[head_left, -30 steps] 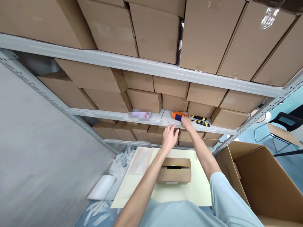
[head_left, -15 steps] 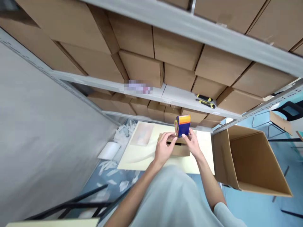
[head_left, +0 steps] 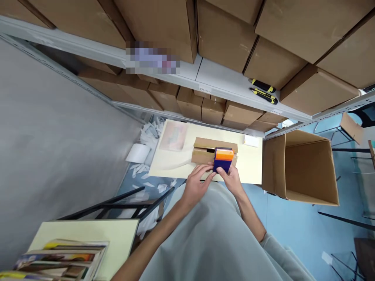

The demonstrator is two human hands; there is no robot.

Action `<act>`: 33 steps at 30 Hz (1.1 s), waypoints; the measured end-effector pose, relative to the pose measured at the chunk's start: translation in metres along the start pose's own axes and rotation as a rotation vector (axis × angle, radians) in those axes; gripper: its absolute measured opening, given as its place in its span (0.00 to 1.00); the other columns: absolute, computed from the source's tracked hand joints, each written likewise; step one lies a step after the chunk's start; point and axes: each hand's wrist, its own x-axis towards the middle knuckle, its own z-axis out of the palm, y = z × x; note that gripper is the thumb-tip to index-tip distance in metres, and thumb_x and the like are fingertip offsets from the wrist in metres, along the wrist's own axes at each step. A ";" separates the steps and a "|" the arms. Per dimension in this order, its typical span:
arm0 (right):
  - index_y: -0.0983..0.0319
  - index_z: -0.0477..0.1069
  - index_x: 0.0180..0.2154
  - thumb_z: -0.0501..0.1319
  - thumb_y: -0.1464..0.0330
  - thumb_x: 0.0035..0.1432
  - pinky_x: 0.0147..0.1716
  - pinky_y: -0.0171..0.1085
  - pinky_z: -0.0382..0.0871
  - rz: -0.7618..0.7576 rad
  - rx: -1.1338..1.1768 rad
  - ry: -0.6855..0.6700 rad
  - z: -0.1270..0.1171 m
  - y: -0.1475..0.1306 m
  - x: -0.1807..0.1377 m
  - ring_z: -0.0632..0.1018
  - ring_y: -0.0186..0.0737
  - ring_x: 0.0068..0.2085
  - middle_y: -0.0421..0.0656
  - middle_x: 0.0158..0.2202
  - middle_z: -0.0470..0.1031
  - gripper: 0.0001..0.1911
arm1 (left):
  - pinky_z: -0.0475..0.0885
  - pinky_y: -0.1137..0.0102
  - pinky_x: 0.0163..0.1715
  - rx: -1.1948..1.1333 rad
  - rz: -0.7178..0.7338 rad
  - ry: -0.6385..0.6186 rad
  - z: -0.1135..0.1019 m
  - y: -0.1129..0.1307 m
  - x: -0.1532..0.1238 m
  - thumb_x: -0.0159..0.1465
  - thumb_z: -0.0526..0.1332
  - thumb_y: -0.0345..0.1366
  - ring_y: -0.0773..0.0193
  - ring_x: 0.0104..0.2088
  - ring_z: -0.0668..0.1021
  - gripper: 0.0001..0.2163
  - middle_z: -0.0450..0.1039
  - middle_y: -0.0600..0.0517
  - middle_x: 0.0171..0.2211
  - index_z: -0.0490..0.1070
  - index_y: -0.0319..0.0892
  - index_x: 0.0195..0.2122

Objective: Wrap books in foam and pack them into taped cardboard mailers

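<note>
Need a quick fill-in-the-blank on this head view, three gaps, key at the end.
The tape dispenser in the right hand is dark blue and ____.
The cutters on the grey shelf are black and ____.
In view, the large open carton stands to the ____ of the pale table.

Missing: orange; yellow; right.

Tape dispenser (head_left: 223, 160) is smooth plastic; box (head_left: 201, 156), matt cardboard.
</note>
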 end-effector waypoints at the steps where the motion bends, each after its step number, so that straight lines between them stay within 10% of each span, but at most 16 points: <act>1: 0.58 0.79 0.51 0.66 0.36 0.61 0.60 0.53 0.79 0.003 -0.031 0.011 0.001 0.000 0.000 0.86 0.55 0.53 0.49 0.49 0.87 0.35 | 0.80 0.59 0.53 -0.004 -0.035 -0.016 -0.005 0.003 -0.001 0.73 0.65 0.45 0.54 0.49 0.83 0.10 0.84 0.48 0.46 0.80 0.48 0.49; 8: 0.59 0.77 0.55 0.64 0.41 0.68 0.57 0.49 0.80 -0.043 -0.240 0.034 0.012 -0.008 -0.011 0.86 0.53 0.53 0.50 0.51 0.86 0.30 | 0.80 0.59 0.53 -0.091 -0.099 0.098 -0.056 0.026 0.033 0.71 0.64 0.49 0.56 0.48 0.81 0.21 0.78 0.45 0.52 0.75 0.45 0.61; 14: 0.58 0.76 0.58 0.65 0.46 0.70 0.56 0.48 0.80 -0.071 -0.431 0.009 0.012 -0.017 -0.025 0.85 0.53 0.51 0.50 0.52 0.85 0.27 | 0.79 0.64 0.48 -0.190 -0.073 -0.109 -0.084 0.026 0.067 0.70 0.65 0.46 0.60 0.43 0.80 0.15 0.79 0.47 0.47 0.80 0.45 0.52; 33: 0.54 0.79 0.55 0.66 0.50 0.70 0.50 0.52 0.79 0.030 -0.817 -0.084 0.023 -0.038 -0.059 0.82 0.56 0.45 0.48 0.43 0.82 0.20 | 0.75 0.67 0.34 -0.306 -0.193 -0.445 -0.108 -0.016 0.051 0.67 0.65 0.50 0.62 0.32 0.76 0.13 0.80 0.50 0.37 0.81 0.47 0.36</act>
